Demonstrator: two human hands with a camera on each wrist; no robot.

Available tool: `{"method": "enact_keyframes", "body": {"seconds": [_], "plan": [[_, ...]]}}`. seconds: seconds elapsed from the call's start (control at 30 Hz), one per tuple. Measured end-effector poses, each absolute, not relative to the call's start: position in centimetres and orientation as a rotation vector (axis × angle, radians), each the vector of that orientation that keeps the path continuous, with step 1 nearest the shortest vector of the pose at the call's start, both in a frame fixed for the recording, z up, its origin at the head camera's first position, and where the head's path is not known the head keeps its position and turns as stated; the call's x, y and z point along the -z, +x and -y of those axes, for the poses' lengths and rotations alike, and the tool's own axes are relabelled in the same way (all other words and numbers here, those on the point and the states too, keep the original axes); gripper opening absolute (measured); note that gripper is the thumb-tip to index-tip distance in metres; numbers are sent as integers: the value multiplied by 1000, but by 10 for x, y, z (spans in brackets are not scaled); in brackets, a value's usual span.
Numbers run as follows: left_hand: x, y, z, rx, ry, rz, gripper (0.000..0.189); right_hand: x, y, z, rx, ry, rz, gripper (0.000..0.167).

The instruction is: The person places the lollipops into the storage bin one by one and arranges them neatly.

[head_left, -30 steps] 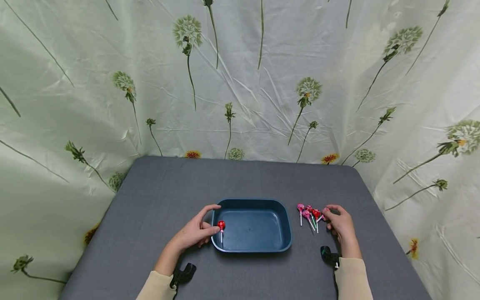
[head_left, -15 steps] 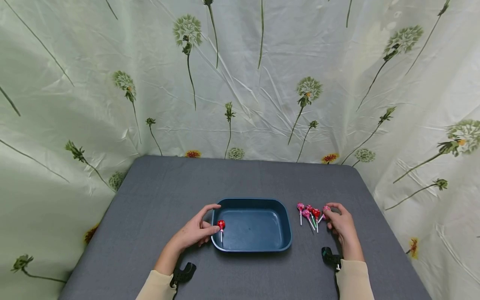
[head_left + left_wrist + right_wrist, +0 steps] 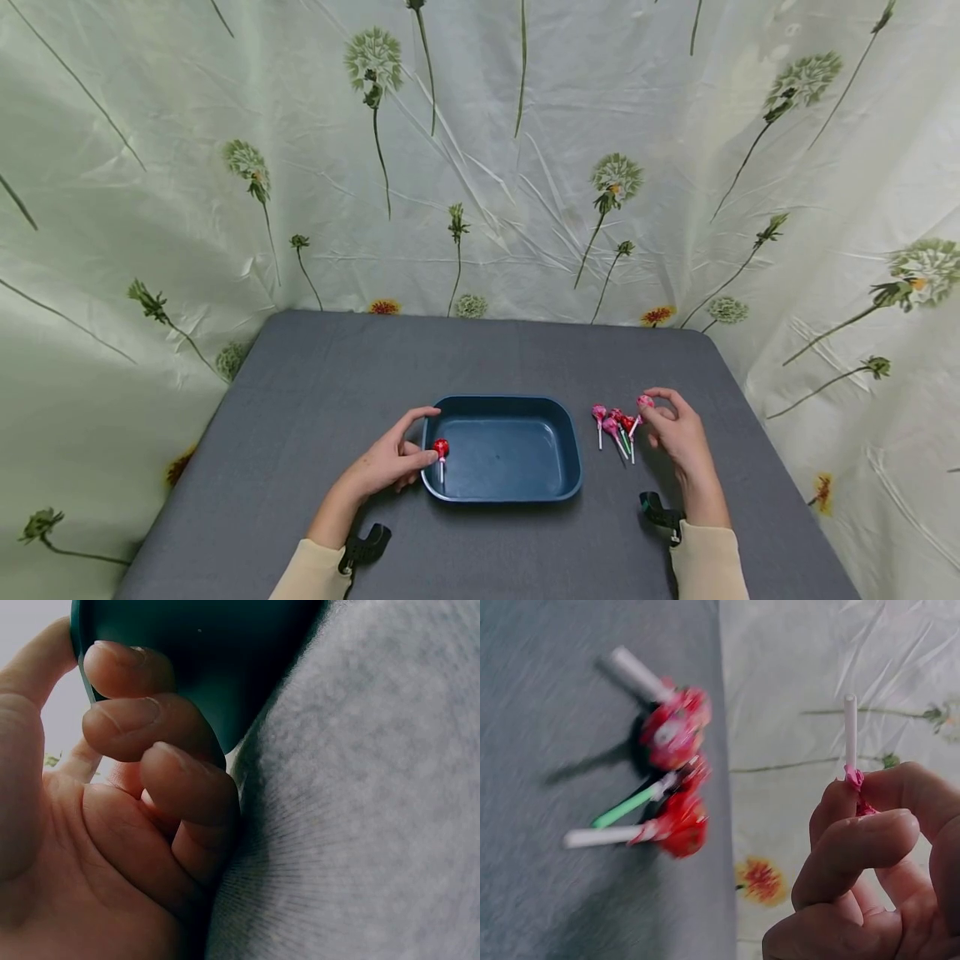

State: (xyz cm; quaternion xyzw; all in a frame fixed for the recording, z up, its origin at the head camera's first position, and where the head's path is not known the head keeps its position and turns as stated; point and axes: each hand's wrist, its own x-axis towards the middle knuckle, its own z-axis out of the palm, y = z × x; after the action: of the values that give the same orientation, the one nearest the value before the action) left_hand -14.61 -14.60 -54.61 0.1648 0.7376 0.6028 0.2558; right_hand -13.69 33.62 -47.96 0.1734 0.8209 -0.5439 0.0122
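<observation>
One pink lollipop sits pinched in the right hand, between two and three o'clock from the tray, beside the lolly pile; the left hand grips the tray's nine-o'clock end. Lifting gently should keep neighbours undisturbed.

Soft, diffuse light fills the head view, with pale sheen along creases in the floral curtain and faint shadows on the grey desk. The left wrist view is dim, the blue tray sunk in darkness. In the right wrist view, the lollipops on the desk blur.
</observation>
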Motion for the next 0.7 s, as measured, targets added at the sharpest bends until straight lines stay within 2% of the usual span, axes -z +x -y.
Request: {"method": "enact_keyframes", "body": {"seconds": [0.3,0.7], "plan": [[545,-147,146,-1630,432,-2003,72,460,-134,-314,1669,399,-2571,47],[545,-146,146,-1639,460,-2013,71,448,-128,-287,1658,270,-2603,40]]}}
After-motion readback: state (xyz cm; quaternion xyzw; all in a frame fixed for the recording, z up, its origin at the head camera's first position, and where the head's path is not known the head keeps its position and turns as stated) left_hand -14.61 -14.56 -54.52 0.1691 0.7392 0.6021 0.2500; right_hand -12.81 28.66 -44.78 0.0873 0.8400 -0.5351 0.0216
